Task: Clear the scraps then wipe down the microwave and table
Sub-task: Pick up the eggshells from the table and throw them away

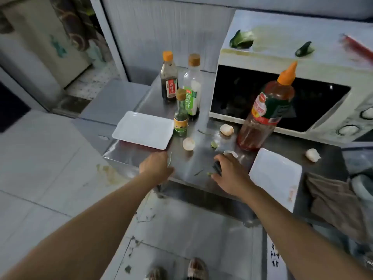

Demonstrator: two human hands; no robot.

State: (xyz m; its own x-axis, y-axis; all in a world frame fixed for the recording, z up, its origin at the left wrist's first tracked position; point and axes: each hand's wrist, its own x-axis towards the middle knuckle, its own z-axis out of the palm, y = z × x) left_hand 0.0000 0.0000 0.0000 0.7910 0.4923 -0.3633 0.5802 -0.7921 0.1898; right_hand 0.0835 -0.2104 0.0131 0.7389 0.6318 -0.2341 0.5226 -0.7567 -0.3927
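Observation:
Scraps lie on the steel table (197, 160): eggshell halves (188, 144) (226, 129) (312, 155), a lime bit (214, 144) and thin green strips (198, 172). My right hand (232, 171) rests near the front edge, thumb and fingers around a dark green scrap (217, 168), with another eggshell piece (231, 153) at its fingertips. My left hand (156, 165) sits at the front edge beside a green strip (170, 158), its fingers hidden. The white microwave (282, 59) carries green vegetable scraps (241, 39) (304, 49) and a yellowish stain on top.
Three bottles (190, 85) stand at the back and a big orange-capped sauce bottle (266, 112) before the microwave door. White plates sit left (144, 129) and right (276, 176). A brown cloth (333, 201) hangs over the right front edge. A red object (357, 45) lies on the microwave.

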